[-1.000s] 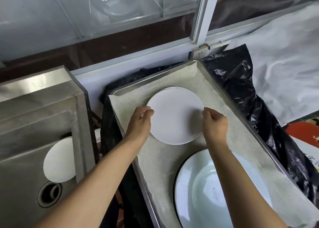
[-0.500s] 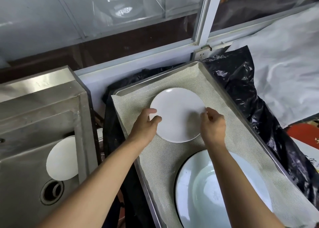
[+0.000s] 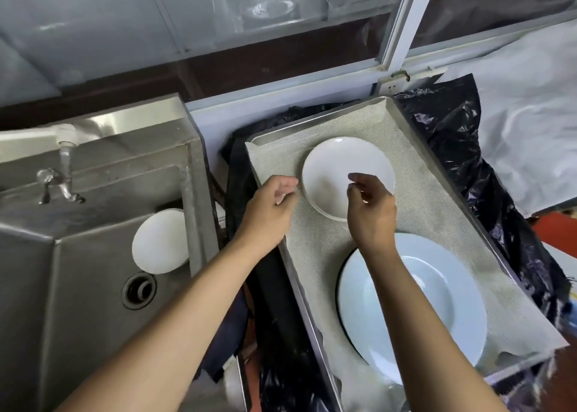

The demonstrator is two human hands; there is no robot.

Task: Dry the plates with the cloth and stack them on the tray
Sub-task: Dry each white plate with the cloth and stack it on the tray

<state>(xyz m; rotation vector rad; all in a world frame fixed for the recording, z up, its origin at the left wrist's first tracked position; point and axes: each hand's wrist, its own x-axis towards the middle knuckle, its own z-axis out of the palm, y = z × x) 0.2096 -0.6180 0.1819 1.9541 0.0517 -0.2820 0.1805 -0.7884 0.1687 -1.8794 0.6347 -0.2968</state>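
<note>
Both your hands are now lifting off the small white plate — left hand and right hand hovering loose, gripping nothing. Nearest you, the large plate is lying on the cloth-lined tray; the small one is sitting beyond it.
</note>
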